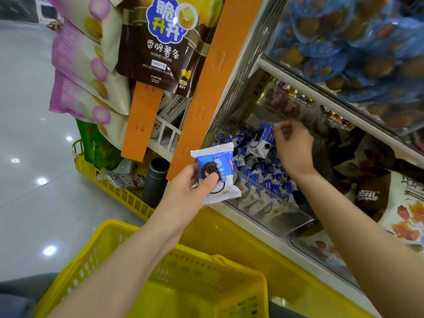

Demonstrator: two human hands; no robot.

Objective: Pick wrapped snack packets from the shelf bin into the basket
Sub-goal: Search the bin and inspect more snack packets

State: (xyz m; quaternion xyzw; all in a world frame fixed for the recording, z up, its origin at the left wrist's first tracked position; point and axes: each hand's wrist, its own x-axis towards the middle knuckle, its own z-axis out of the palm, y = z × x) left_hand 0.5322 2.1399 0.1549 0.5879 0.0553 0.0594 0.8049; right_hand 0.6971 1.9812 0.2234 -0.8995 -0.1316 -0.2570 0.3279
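Packet (218, 166) in left hand (192, 191) hangs between bin (259, 187) edge and basket (128, 228).

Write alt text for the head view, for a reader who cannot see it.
The left hand holds a blue-and-white snack packet, with a yellow basket lower in the view. The right hand pinches a second packet by its top, in a clear shelf bin full of the same packets.
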